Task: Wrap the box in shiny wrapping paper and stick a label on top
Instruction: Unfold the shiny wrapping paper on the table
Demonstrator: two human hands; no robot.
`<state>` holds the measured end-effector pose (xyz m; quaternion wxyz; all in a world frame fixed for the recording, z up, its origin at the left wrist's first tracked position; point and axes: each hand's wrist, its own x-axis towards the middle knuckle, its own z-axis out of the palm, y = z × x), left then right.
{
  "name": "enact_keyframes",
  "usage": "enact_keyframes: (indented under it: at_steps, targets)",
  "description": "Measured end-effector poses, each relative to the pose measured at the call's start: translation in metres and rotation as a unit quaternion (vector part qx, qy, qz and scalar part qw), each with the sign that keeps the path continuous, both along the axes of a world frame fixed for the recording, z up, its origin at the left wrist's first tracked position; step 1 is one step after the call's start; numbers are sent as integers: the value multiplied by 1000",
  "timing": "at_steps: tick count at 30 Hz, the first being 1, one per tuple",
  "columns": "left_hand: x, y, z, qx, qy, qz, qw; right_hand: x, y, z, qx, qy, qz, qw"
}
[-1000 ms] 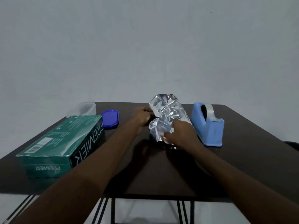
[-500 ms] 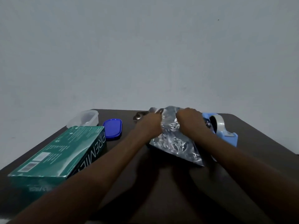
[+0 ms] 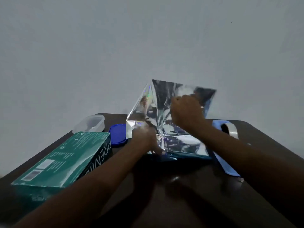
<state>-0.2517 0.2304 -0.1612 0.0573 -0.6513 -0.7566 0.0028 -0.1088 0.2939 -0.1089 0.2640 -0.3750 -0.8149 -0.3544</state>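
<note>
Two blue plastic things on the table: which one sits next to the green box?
The dark blue oval lid, lying flat just right of the green cardboard box. The light blue tape dispenser stands at the far right, beyond the shiny paper.

Bare table (image 3: 181, 191) lies open near the person (green box (image 3: 62, 158) flanks left, tape dispenser (image 3: 227, 145) right).

Dark table (image 3: 189, 191), green box (image 3: 62, 155), blue lid (image 3: 117, 134), tub (image 3: 89, 125), tape dispenser (image 3: 227, 155)

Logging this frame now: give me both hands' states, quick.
Left hand: on the shiny wrapping paper; blurred, grip cannot be told.
Right hand: fingers curled, gripping the paper's raised part.
</note>
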Motion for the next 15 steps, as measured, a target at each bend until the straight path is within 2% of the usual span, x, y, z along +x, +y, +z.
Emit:
enact_keyframes:
  at_steps: [4, 9, 13, 15]
  targets:
    - [-8, -5, 5, 26, -23, -43, 998, -8, 0, -24, -154, -33, -1, 987]
    - [-23, 2, 15, -18, -82, -111, 990, -6, 25, -60, -328, -9, -28, 944]
    - [-33, 8, 18, -78, -131, -77, 985, 10, 27, -78, -355, -47, -33, 933]
    - [-30, 12, 16, -79, -140, -70, 985, 14, 28, -80, -368, -67, -51, 926]
